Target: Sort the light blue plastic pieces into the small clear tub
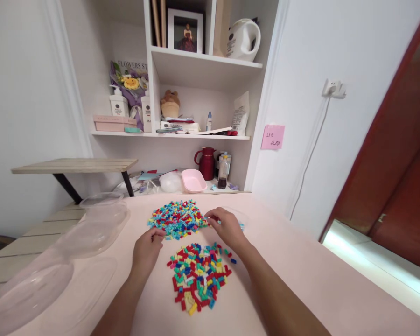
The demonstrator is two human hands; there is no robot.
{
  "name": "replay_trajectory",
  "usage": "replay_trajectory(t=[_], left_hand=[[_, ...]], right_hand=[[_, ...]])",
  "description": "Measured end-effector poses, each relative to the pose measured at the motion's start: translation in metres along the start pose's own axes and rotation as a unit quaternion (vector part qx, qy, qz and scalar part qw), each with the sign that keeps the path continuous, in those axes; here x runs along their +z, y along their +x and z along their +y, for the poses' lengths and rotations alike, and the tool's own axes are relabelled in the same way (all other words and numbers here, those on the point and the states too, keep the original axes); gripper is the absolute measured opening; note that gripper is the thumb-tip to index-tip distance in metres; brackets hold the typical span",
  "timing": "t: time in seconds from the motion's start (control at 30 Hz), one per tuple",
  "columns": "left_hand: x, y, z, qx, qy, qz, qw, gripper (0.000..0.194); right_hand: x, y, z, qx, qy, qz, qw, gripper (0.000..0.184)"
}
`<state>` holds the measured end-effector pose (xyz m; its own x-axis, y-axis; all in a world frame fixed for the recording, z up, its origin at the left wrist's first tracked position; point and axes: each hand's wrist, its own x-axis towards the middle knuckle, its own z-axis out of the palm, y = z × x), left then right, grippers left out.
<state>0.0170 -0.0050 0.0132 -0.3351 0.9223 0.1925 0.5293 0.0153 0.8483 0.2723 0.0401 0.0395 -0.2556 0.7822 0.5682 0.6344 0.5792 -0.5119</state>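
Two heaps of small coloured plastic bricks lie on the pink table (301, 280). The far heap (178, 218) is mostly blue and turquoise with red and yellow bits. The near heap (199, 275) holds larger red, yellow, green and blue pieces. My left hand (147, 248) rests at the left edge of the far heap, fingers curled together at the bricks. My right hand (226, 227) reaches in from the right, fingertips pinched at that heap's right edge. What either hand holds is too small to see.
Clear plastic containers and lids (91, 228) lie at the left of the table. A pink bowl (193, 180), a red jug (206, 163) and bottles stand at the back under white shelves. A wooden side table (73, 165) is at the left, a dark red door (402, 154) at the right.
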Motion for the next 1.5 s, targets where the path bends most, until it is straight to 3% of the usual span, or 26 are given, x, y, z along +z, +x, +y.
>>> replay_trajectory(t=[0.17, 0.33, 0.6, 0.8, 0.9, 1.0, 1.13, 1.3, 1.5], left_hand=[[0.001, 0.003, -0.005, 0.000, -0.008, -0.003, 1.000, 0.024], [0.001, 0.004, -0.005, -0.001, -0.019, -0.006, 1.000, 0.022], [0.000, 0.004, -0.002, -0.002, -0.005, -0.009, 1.000, 0.022], [0.000, 0.003, 0.000, -0.002, -0.011, -0.005, 1.000, 0.022], [0.001, 0.004, -0.003, 0.001, -0.008, -0.007, 1.000, 0.022], [0.002, 0.006, -0.007, 0.003, -0.007, -0.015, 1.000, 0.023], [0.003, 0.008, -0.010, 0.006, -0.009, -0.015, 1.000, 0.023], [0.003, 0.007, -0.009, 0.000, -0.009, -0.017, 1.000, 0.023], [0.002, 0.006, -0.007, -0.007, -0.010, -0.015, 1.000, 0.023]], right_hand=[[-0.018, 0.004, 0.022, 0.060, 0.014, 0.125, 0.990, 0.020], [-0.029, 0.003, 0.038, 0.128, -0.019, 0.197, 0.972, 0.025], [-0.035, 0.000, 0.042, 0.190, -0.073, 0.216, 0.955, 0.025], [-0.032, 0.001, 0.035, 0.145, -0.074, 0.241, 0.957, 0.028], [-0.021, 0.002, 0.026, 0.079, -0.024, 0.186, 0.979, 0.029], [-0.001, 0.000, 0.016, 0.015, 0.009, 0.035, 0.999, 0.033], [0.026, -0.008, 0.004, -0.004, -0.080, -0.124, 0.989, 0.046], [0.036, -0.010, -0.002, -0.030, -0.153, -0.151, 0.976, 0.043], [0.036, -0.007, 0.008, 0.027, -0.039, -0.122, 0.991, 0.033]])
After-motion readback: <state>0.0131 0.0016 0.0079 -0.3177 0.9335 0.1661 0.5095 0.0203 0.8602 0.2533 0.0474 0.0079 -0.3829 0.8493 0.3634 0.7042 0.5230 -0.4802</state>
